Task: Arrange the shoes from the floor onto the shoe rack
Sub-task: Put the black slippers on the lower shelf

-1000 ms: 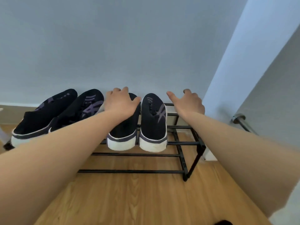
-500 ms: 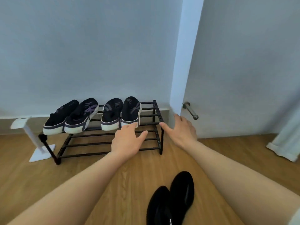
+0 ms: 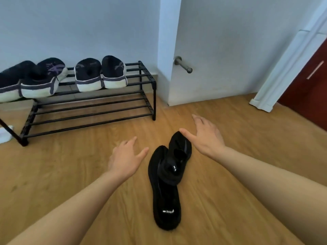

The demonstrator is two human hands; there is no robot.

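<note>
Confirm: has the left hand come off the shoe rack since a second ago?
Yes. The left hand has pulled back from the shoe rack, now open beside the black shoes on the floor.

The frame's left edge is cutting off the leftmost shoe (image 3: 8, 85) and a white object (image 3: 5, 133) you can't identify; your right hand (image 3: 206, 138) is hiding one black shoe's (image 3: 180, 149) toe.

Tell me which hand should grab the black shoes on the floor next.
Right. The right hand is open with its thumb at the toe of the far black shoe. The left hand, also open, hovers over bare floor, beside the near black shoe.
</note>
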